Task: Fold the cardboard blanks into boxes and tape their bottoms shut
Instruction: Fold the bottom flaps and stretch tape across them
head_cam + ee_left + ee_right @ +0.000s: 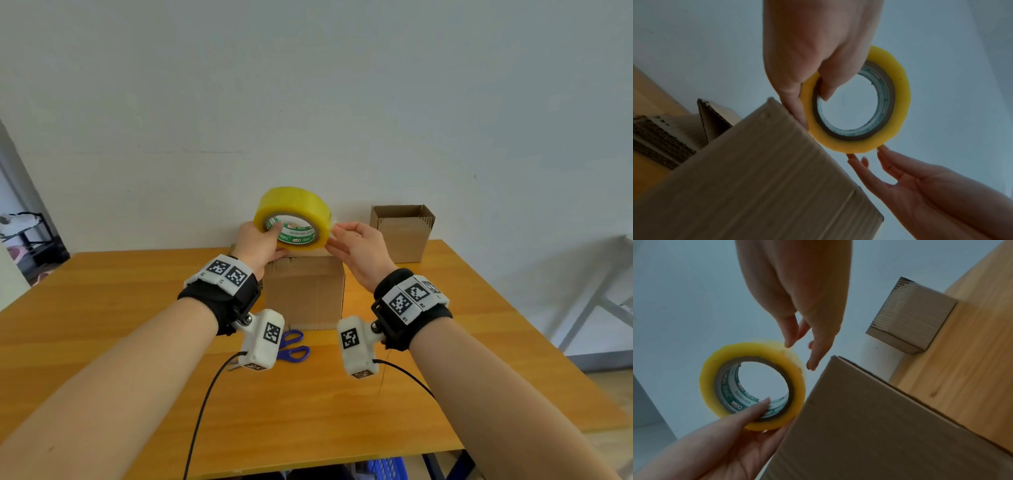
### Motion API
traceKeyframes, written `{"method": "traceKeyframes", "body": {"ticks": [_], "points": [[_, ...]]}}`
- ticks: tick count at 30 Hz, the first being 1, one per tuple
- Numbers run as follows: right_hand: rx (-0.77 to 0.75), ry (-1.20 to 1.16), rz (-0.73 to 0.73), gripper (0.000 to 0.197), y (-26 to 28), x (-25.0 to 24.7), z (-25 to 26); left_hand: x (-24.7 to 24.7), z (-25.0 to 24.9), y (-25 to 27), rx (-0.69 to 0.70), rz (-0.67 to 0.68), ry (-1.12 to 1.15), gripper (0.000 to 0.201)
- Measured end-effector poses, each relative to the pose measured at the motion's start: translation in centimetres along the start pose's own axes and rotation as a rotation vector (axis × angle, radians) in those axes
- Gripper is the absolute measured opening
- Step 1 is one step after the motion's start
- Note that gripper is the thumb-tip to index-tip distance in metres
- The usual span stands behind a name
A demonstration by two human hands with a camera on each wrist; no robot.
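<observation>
Two bare hands met above a closed brown cardboard box (pixel 305 291) that stood on the orange-brown wooden table (pixel 137 308). Taking that box as the landmark, the left hand (pixel 258 245) held a round roll of yellow packing tape (pixel 293 205) just over its top, thumb hooked inside the green-printed core and fingers wrapped behind the outer rim; how those hidden fingers lay could be seen only from the left wrist view, where one of them brushed the box's upper edge. The right hand (pixel 359 251) hovered at the roll's right side with its fingers nearly straight and loose, their tips touching or almost touching the yellow rim; whether they had caught a free tape end could not be made out, since the tape was clear and the spot was small. Behind the box to the right, well apart, stood a second brown cardboard box with its top open (pixel 402 231). Just in front of the landmark box lay blue-handled scissors (pixel 293 346), their blades hidden behind the left wrist's white camera unit. To the box's left, the left wrist view showed a stack of flat corrugated cardboard (pixel 659 138), cut off by the frame's edge.
</observation>
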State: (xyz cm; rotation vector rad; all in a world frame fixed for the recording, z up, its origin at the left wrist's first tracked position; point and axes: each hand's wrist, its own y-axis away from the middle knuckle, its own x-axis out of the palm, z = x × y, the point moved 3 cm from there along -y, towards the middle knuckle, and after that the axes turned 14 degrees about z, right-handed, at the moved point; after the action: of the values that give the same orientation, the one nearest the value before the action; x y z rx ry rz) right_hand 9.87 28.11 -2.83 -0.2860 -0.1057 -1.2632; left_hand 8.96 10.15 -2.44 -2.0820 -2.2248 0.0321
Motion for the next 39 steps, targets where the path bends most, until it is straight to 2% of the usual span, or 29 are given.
{"method": "traceKeyframes", "body": {"ticks": [3,6,10,13,16,22,25,27,30,32,36,39], "points": [[0.033,-0.025,0.048,0.003,0.1,-0.2,0.0,0.3,-0.1,0.4,0.013,-0.004,0.008,0.018],[0.041,-0.03,0.085,0.004,0.2,-0.5,0.3,0.0,-0.1,0.2,0.037,-0.02,0.006,0.02],[0.102,-0.067,0.089,0.007,0.2,-2.0,1.2,-0.5,-0.1,-0.1,0.018,-0.011,-0.032,0.026],[0.165,-0.079,0.08,0.009,0.6,-2.8,1.4,-0.3,-0.1,0.0,-0.008,-0.001,-0.031,0.017],[0.189,-0.073,0.089,0.017,0.9,-2.7,1.0,-0.2,-0.2,0.2,-0.013,0.003,-0.009,0.016],[0.2,-0.152,0.055,0.026,1.0,-2.8,0.2,-0.3,-0.2,0.1,0.004,0.014,-0.074,0.031],[0.217,-0.147,0.015,0.032,0.9,-2.9,0.0,0.0,-0.4,0.4,-0.008,-0.003,-0.088,0.01],[0.232,-0.15,0.005,0.031,0.8,-3.2,-0.3,0.2,-0.5,0.7,-0.013,-0.017,-0.083,0.013],[0.251,-0.151,0.011,0.018,0.9,-3.3,-0.6,0.4,-0.5,0.8,-0.031,-0.052,-0.079,0.013],[0.248,-0.138,-0.006,0.024,0.7,-3.4,-0.8,0.5,-0.6,0.7,-0.034,-0.06,-0.103,0.011],[0.235,-0.073,-0.008,0.034,0.6,-3.2,-1.1,0.4,-0.7,0.7,-0.007,-0.068,-0.168,0.017],[0.218,-0.097,-0.027,0.046,0.6,-3.6,-0.9,0.3,-0.8,0.8,0.015,-0.073,-0.231,0.032]]}}
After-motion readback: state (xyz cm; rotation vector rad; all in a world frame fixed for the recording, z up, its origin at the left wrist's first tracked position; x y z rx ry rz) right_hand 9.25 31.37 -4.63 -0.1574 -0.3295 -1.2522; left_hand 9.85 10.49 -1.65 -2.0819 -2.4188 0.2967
